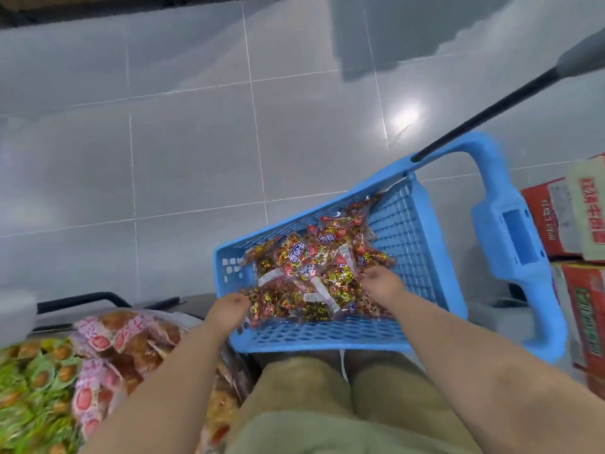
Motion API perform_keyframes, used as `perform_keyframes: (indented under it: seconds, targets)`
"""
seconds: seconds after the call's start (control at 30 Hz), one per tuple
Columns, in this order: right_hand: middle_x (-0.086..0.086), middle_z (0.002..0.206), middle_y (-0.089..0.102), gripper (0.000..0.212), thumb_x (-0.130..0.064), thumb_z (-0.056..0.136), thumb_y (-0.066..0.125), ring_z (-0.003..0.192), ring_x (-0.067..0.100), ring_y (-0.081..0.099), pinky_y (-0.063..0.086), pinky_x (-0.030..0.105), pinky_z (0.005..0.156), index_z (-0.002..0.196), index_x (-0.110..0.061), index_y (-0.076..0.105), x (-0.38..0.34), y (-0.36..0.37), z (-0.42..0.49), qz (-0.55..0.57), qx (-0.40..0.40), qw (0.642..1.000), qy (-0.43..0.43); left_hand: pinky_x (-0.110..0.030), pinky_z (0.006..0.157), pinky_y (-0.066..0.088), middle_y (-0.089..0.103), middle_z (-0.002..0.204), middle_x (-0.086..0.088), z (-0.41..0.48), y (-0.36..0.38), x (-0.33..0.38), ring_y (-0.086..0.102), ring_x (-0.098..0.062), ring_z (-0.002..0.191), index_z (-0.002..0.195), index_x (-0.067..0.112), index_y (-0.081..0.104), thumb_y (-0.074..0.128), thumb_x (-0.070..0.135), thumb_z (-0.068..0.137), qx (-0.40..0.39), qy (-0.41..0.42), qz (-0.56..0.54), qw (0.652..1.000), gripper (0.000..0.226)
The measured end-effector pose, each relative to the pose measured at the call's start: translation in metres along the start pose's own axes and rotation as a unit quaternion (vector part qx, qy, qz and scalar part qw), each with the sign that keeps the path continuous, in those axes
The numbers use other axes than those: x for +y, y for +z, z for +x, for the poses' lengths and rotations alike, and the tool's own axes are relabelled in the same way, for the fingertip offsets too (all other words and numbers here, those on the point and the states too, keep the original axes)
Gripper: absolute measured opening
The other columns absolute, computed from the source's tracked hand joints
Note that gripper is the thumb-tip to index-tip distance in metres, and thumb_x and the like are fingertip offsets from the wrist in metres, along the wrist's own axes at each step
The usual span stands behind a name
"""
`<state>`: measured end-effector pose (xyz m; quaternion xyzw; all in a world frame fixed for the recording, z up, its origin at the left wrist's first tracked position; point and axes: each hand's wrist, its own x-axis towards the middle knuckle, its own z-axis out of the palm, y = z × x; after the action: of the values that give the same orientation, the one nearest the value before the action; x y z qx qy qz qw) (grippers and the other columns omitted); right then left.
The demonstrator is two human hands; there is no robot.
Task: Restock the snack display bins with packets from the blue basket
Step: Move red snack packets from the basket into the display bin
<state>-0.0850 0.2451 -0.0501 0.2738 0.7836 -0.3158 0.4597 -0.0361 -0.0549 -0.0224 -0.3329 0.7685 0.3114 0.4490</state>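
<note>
1. At the far left, dark-rimmed display bins (82, 299) were filled to the brim with green-wrapped snacks (29, 381) and pink-wrapped snacks (98, 335), all glossy and crinkled.
2. The left hand (229, 309) was sunk into the near-left edge of the packets (314, 276). Its fingers were buried, so their grip could not be told.
3. The blue basket (311, 335), a rigid plastic lattice with straight rims, was set on the floor just ahead of the knees. The packets were heaped in its left half and its right half was left bare.
4. The right hand (381, 280) was pushed into the heap's right side, and its fingers were likewise hidden.
5. Glossy grey floor tiles (196, 142) lay open beyond the basket.
6. Red cardboard boxes (553, 221) were crowded against the right edge, just beside the basket's handle (510, 231).
</note>
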Motion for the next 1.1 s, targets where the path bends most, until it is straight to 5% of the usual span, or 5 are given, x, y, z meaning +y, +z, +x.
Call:
perform_keyframes:
  seconds: [0.2,0.6,0.8,0.9,1.1]
  targets:
    - [0.014,0.142,0.042,0.086,-0.038,0.080,0.071,0.127,0.031,0.043,0.040,0.035,0.101,0.145,-0.006,0.025,-0.005,0.032,0.036,-0.053,-0.007,0.998,0.020,-0.029,0.060,0.033,0.047,0.074,-0.014,0.010,0.023,-0.005,0.043,-0.022,0.068,0.071,0.013,0.046,0.042,0.012,0.095,-0.032,-0.011,-0.053,0.998,0.024]
    - [0.004,0.083,0.055,0.023,-0.025,0.087,0.065,0.067,0.014,0.052,0.045,0.025,0.055,0.079,-0.017,0.045,0.009,0.024,0.044,-0.049,-0.034,0.998,-0.006,-0.028,0.066,0.044,0.060,0.089,-0.004,0.013,0.050,0.008,0.055,-0.015,0.075,0.089,0.021,0.055,0.046,0.023,0.099,-0.076,-0.062,-0.122,0.988,0.014]
    - [0.014,0.110,0.060,0.061,-0.008,0.080,0.073,0.083,0.022,0.061,0.056,0.029,0.068,0.133,-0.008,0.044,0.022,0.023,0.031,0.120,-0.036,0.991,0.041,-0.030,0.073,0.049,0.063,0.097,-0.003,0.018,0.065,0.041,0.059,-0.016,0.083,0.112,0.015,0.056,0.047,0.027,0.099,-0.090,-0.050,-0.153,0.983,0.019]
    - [0.010,0.088,0.063,0.053,0.000,0.079,0.071,0.057,0.009,0.061,0.048,0.014,0.047,0.128,0.001,0.051,0.020,0.018,0.013,0.246,-0.093,0.964,0.033,-0.036,0.081,0.050,0.062,0.103,-0.005,0.013,0.073,0.054,0.060,-0.019,0.090,0.115,0.015,0.052,0.054,0.035,0.097,-0.123,-0.085,-0.230,0.962,0.027]
    - [-0.012,0.079,0.070,0.023,-0.010,0.085,0.067,0.068,-0.001,0.062,0.048,0.011,0.064,0.107,-0.016,0.068,-0.003,0.007,-0.021,0.250,-0.197,0.946,-0.058,-0.040,0.083,0.054,0.063,0.119,-0.005,0.004,0.078,0.064,0.061,-0.023,0.105,0.117,0.021,0.054,0.072,0.050,0.075,-0.195,-0.077,-0.326,0.922,0.055]
